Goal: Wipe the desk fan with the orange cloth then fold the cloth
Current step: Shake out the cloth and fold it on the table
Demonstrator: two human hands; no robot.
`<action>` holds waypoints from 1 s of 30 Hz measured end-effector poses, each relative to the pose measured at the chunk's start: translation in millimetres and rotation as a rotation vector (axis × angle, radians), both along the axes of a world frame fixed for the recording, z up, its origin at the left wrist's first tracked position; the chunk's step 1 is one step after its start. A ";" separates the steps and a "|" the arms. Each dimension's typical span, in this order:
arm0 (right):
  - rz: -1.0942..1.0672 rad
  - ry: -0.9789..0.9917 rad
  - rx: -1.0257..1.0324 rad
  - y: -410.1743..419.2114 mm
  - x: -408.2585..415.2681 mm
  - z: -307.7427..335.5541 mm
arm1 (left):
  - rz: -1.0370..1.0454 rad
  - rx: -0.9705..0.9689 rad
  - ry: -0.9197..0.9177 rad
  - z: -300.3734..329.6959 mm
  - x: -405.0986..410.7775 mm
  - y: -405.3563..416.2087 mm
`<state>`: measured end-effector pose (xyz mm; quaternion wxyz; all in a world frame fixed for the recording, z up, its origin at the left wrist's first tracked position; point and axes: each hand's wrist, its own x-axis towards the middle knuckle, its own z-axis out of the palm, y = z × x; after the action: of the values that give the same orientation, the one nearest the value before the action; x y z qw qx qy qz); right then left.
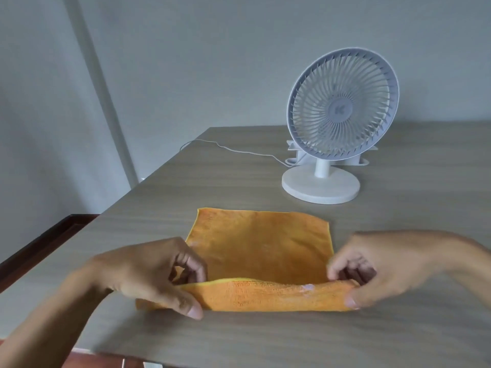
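The orange cloth [261,245] lies spread on the wooden desk [411,261] in front of me. Its near edge is lifted off the desk and curls toward the far side. My left hand [156,272] pinches the near left corner between thumb and fingers. My right hand [380,266] pinches the near right corner the same way. The white desk fan [341,107] stands upright on its round base [320,187] behind the cloth, to the right, with its grille tilted slightly up.
A thin white cable [233,150] runs from the fan across the desk to the left edge. A white bracket-like object [356,160] lies behind the fan's base. The desk's left edge drops off near a dark wooden rail [50,235]. A grey wall stands behind.
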<state>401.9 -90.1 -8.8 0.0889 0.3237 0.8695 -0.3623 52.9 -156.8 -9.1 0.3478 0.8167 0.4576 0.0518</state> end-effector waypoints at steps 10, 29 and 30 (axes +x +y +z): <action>-0.222 0.300 -0.235 32.7 4.7 15.5 | 0.154 0.024 -0.255 19.4 -12.3 50.1; -0.770 0.123 0.207 101.5 -24.0 -34.4 | 0.643 0.573 0.045 -65.3 -8.9 156.9; -0.774 0.127 0.244 101.3 -24.8 -35.5 | 0.624 0.640 0.074 -64.4 -7.0 156.6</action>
<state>377.2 11.2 -44.4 -0.1468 0.6121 0.7240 -0.2822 45.9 -0.2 -73.5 0.0285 0.7074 0.6551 0.2639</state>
